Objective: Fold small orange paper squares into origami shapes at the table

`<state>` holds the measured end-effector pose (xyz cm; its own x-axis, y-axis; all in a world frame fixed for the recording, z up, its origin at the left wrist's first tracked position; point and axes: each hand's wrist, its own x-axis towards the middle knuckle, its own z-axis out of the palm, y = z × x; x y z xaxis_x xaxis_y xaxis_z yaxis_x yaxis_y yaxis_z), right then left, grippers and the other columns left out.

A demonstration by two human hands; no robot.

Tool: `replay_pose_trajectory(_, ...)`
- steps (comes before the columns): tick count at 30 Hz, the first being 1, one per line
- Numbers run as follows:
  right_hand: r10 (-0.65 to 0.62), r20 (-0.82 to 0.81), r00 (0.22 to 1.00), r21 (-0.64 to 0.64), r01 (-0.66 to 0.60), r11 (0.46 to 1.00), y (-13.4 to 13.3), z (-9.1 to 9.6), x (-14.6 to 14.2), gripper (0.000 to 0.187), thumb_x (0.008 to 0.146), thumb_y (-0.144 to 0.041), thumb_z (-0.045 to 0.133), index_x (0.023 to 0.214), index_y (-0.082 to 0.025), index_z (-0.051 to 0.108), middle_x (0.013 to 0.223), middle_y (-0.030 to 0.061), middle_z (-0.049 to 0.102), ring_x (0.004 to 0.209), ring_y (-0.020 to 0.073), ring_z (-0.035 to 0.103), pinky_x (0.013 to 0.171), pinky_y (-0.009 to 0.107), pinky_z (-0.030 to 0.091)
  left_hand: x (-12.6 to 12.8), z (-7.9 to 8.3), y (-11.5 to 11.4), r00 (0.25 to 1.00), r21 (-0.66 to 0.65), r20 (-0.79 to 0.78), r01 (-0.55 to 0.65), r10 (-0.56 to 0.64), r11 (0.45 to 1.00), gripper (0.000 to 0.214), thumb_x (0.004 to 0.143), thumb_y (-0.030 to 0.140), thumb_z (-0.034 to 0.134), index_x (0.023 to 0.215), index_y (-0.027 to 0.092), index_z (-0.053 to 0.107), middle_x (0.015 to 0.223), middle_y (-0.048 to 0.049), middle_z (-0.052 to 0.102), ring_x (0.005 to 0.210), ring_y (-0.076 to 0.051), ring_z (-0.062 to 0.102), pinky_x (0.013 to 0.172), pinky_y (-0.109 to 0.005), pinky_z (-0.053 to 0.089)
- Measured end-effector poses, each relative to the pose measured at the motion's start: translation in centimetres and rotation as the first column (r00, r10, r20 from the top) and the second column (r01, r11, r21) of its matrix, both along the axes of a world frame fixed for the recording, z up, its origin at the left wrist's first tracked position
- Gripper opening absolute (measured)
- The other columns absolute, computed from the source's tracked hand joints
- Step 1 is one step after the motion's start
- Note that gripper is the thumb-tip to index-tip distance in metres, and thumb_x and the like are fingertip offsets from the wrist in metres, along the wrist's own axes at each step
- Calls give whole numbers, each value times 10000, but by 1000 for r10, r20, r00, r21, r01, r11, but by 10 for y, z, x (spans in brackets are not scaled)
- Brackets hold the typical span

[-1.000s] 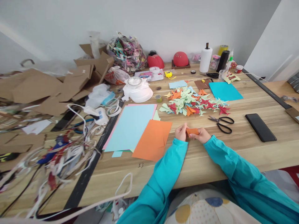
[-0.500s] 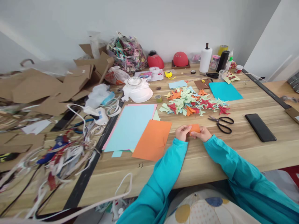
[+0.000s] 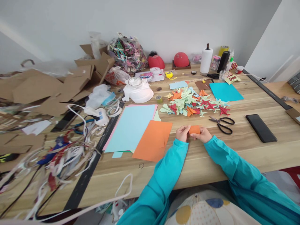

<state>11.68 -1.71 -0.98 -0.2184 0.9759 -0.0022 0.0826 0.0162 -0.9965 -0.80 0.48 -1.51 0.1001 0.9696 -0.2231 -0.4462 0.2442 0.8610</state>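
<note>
Between my hands is a small piece of orange paper (image 3: 194, 129), held just above the wooden table near its front. My left hand (image 3: 182, 133) pinches its left edge. My right hand (image 3: 203, 135) grips the lower right part, its thumb lying across the front. The fingers behind the paper are hidden. Left of my hands lies a larger orange sheet (image 3: 152, 140), with a cut line near its right side, partly over a light blue sheet (image 3: 131, 125). Beyond my hands is a heap of folded paper shapes (image 3: 187, 101) in green, orange and red. Black-handled scissors (image 3: 223, 123) rest to the right.
A black phone (image 3: 261, 128) lies at the right. A turquoise square (image 3: 226, 91) is behind the scissors. Tangled cables (image 3: 70, 159) and cardboard (image 3: 44, 87) crowd the left. A paper roll (image 3: 206, 61), a yellow tape measure (image 3: 168, 74) and a red pincushion (image 3: 181, 59) stand along the back.
The small orange paper has shifted slightly left and now sits more level between my fingers. Both hands stay in nearly the same place, still holding it.
</note>
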Motion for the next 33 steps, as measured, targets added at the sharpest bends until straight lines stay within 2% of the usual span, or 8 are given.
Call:
replay_pose_trajectory(3,-22,-14,1000,-27,21,999,1,-1,1,354,567,-463,714,531,-125,612,439,1,569,372,65,410,380,204,344,0,2,-1,1000,36,-23,8,-7,999,363,535,465,710,545,140,549,450,34,528,383,-68,452,384,-202,354)
replay_pose_trajectory(6,-25,-9,1000,-20,25,1000,1,-1,1,374,579,-479,699,506,-126,598,419,-1,550,365,60,394,367,201,328,-2,6,-2,990,100,-120,84,-72,991,352,455,403,766,587,140,573,448,40,535,398,-71,464,408,-205,381)
replay_pose_trajectory(8,-22,1,1000,-15,22,1000,1,0,1,389,584,-479,694,472,-126,578,407,-2,535,366,58,394,368,199,324,-4,9,-3,978,134,-184,123,-97,983,341,444,377,775,531,144,541,423,48,514,392,-64,452,408,-199,376)
replay_pose_trajectory(11,-16,-3,1000,-41,16,999,0,0,1,362,576,-462,706,520,-119,605,423,0,548,370,58,404,370,197,318,-5,12,-4,971,156,-221,126,-90,980,372,461,386,765,452,151,476,392,56,473,377,-52,423,390,-188,348)
replay_pose_trajectory(16,-6,4,1000,-61,6,998,0,2,1,361,590,-456,697,521,-117,594,436,2,550,377,57,400,375,199,309,-1,6,-2,986,146,-166,30,-5,989,390,461,382,766,446,142,459,386,72,430,363,-27,372,369,-169,293)
replay_pose_trajectory(19,25,-41,999,-74,-28,997,0,3,1,361,595,-468,688,582,-115,615,469,4,569,398,65,425,394,204,337,0,2,-1,992,117,-119,-16,30,993,372,471,384,762,482,138,483,423,60,478,380,-39,418,383,-177,320)
replay_pose_trajectory(25,33,-75,997,-93,-40,995,3,-1,4,375,633,-489,652,629,-113,647,485,12,592,399,66,440,405,205,355,-2,2,-2,994,88,-94,59,-51,994,325,470,349,772,597,136,564,490,38,557,413,-75,502,417,-203,392)
replay_pose_trajectory(33,64,-57,996,-52,-67,996,3,-3,8,347,631,-461,668,613,-115,660,473,26,609,383,69,439,395,206,352,-5,9,-3,981,73,-129,157,-147,985,348,467,382,769,549,137,536,453,39,538,376,-68,473,374,-194,375)
